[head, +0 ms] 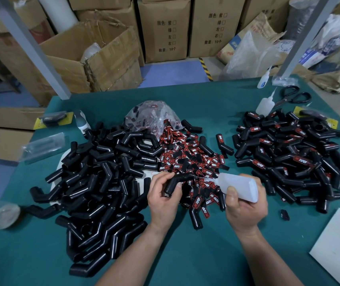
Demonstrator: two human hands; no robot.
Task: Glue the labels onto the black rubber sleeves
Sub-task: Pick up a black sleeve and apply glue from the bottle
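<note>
My left hand (164, 201) grips a bent black rubber sleeve (176, 183) above the green table (196, 254). My right hand (245, 205) holds a translucent white glue bottle (238, 187), whose thin nozzle points left and touches the sleeve's upper end. A heap of red-and-black labels (194, 162) lies just beyond both hands. To the left is a large pile of unlabelled black sleeves (101, 182). On the right sits a pile of sleeves with labels (293, 159).
A clear bag of labels (150, 118) stands behind the heap. Two more glue bottles (265, 102) and black scissors (293, 96) lie at the back right. A white sheet (338, 246) is at the near right. Cardboard boxes (94, 58) stand beyond the table.
</note>
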